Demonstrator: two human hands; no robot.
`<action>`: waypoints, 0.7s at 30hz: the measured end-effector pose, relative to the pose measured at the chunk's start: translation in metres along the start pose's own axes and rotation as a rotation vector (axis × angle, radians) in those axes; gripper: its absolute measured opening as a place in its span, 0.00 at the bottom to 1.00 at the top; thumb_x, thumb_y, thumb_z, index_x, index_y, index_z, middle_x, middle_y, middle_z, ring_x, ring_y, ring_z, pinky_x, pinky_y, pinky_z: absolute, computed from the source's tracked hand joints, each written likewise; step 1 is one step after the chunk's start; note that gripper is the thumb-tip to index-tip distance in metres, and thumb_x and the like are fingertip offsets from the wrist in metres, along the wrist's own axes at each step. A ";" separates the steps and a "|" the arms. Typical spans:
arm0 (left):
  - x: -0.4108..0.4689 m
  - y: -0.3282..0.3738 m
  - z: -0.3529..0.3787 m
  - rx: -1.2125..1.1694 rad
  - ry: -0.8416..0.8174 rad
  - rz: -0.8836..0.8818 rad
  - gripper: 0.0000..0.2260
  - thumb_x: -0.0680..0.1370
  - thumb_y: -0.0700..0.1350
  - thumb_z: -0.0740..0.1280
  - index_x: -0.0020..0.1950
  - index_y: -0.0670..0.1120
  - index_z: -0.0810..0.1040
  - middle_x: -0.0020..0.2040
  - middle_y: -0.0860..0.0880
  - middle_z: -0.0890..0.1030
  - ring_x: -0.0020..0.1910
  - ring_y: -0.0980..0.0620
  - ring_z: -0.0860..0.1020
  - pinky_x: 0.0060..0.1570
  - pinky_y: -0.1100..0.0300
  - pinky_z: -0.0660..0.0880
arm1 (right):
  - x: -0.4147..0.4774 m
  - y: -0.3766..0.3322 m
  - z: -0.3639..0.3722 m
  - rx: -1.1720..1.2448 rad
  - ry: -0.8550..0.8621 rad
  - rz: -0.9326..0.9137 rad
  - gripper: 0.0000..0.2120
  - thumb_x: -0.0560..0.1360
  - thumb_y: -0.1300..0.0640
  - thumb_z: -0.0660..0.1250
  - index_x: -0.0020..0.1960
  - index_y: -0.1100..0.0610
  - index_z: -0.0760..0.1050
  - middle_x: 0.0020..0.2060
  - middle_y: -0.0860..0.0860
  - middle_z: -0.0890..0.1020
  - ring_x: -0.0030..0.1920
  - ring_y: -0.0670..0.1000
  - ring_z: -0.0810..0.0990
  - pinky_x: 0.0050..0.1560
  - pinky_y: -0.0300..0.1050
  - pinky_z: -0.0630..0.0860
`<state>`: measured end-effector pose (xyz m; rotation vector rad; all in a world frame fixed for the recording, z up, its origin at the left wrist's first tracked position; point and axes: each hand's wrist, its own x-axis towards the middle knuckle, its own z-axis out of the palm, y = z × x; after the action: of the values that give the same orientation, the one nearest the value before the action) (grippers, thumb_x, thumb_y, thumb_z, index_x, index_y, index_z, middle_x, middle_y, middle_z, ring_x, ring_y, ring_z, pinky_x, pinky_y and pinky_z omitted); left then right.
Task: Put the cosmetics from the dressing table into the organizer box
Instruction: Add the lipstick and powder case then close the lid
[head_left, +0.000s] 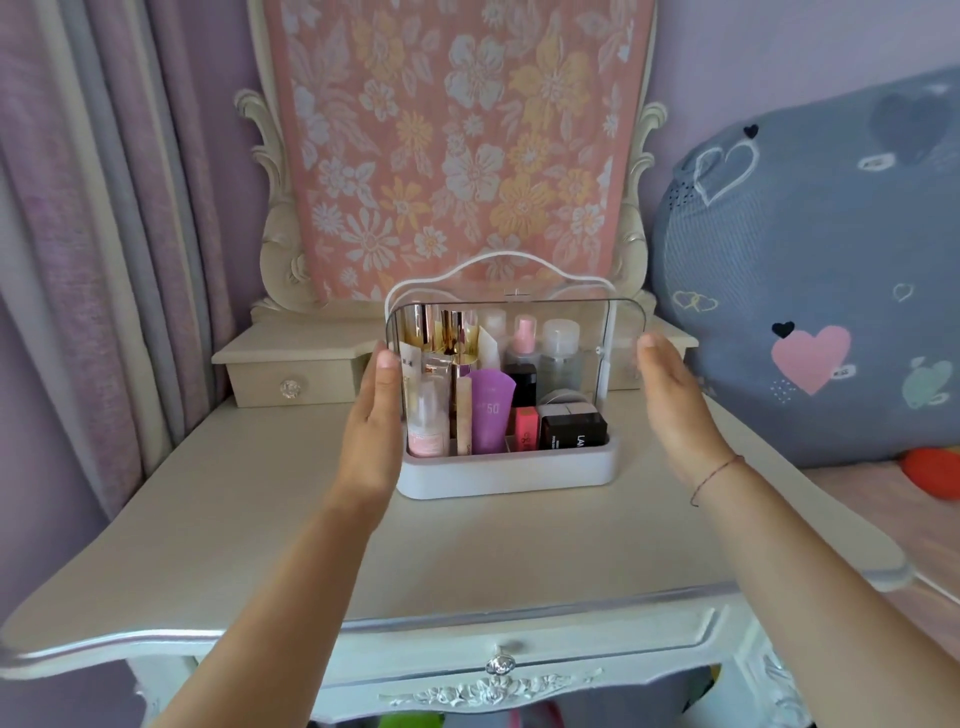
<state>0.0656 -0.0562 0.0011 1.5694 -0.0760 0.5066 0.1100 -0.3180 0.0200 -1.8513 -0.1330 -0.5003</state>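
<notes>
The organizer box (506, 470) has a white base, a white handle and a clear lid (618, 332) raised partway over the front. It stands on the dressing table (260, 519) and holds several cosmetics, among them a purple tube (491, 413), a black box (571, 434) and a pink spray bottle (428, 415). My left hand (376, 415) lies flat with straight fingers against the box's left side, fingertips at the lid's left edge. My right hand (675, 405) is held flat with straight fingers just right of the box, fingertips beside the lid's right edge.
A floral cloth (457, 145) covers the mirror behind the box. Small drawers (291, 374) sit at the table's back left. A grey heart-print pillow (810, 270) lies on the bed to the right. Curtains (104, 208) hang on the left.
</notes>
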 end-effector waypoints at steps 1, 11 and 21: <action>-0.002 0.002 0.002 0.011 -0.011 -0.001 0.38 0.68 0.75 0.52 0.72 0.56 0.64 0.72 0.58 0.66 0.70 0.61 0.62 0.70 0.58 0.56 | -0.001 0.000 0.001 0.023 -0.040 -0.003 0.24 0.81 0.43 0.49 0.73 0.52 0.62 0.63 0.35 0.71 0.69 0.43 0.65 0.65 0.34 0.56; -0.025 -0.023 0.003 -0.007 0.038 -0.124 0.41 0.67 0.75 0.52 0.72 0.52 0.65 0.71 0.55 0.68 0.68 0.59 0.65 0.64 0.61 0.57 | -0.030 0.043 0.003 0.142 -0.166 0.103 0.28 0.77 0.37 0.49 0.74 0.46 0.60 0.65 0.38 0.67 0.70 0.42 0.64 0.67 0.38 0.57; -0.021 -0.051 0.005 0.092 0.012 -0.168 0.32 0.74 0.66 0.55 0.74 0.53 0.60 0.73 0.56 0.64 0.68 0.60 0.62 0.64 0.62 0.55 | -0.029 0.069 0.015 0.117 -0.235 0.166 0.24 0.81 0.44 0.51 0.75 0.47 0.56 0.68 0.37 0.64 0.68 0.37 0.60 0.66 0.36 0.55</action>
<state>0.0658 -0.0623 -0.0537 1.6455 0.0887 0.3923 0.1110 -0.3231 -0.0557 -1.7828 -0.1611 -0.1560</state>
